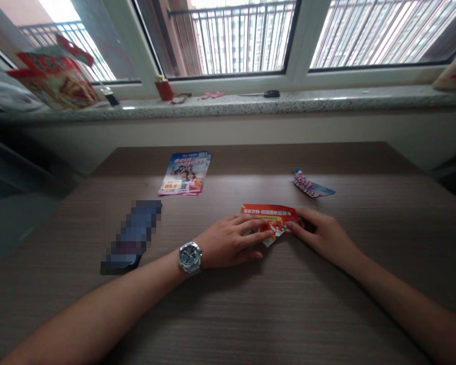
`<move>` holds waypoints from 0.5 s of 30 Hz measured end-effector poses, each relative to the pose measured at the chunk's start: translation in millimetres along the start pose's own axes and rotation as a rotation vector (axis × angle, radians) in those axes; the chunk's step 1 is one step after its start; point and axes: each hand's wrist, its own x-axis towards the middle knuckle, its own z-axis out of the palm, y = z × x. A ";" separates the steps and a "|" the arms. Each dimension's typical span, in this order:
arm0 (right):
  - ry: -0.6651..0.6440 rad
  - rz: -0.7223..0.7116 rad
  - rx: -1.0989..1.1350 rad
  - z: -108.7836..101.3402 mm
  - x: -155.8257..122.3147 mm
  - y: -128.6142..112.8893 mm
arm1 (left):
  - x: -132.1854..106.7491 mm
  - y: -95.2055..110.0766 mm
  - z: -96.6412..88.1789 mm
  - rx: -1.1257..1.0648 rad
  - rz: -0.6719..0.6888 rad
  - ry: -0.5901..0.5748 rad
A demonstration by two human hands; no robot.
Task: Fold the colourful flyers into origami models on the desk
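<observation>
Here the left hand [231,242] and right hand [324,234], fingers extended, press a folded red-orange flyer [268,212] bearing white lettering.

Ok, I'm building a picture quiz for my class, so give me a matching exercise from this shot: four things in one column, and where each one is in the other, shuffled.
Things
1. red leaflet
2. wristwatch
3. blue flyer
4. red container

Places
A. on the windowsill
B. flat on the table, beyond the hands, toward the window
C. on the left wrist
D. under the fingers of the left hand and the right hand

Pairs: 1-D, 2-C, 3-B, 4-A
</observation>
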 end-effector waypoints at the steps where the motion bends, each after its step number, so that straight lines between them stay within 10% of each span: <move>1: -0.013 -0.013 -0.003 0.0 0.1 0.0 | 0.1 0.0 0.1 -0.012 0.003 -0.008; 15: 0.076 -0.221 -0.197 3.7 -1.3 3.6 | -0.5 1.6 -0.7 -0.049 -0.031 -0.128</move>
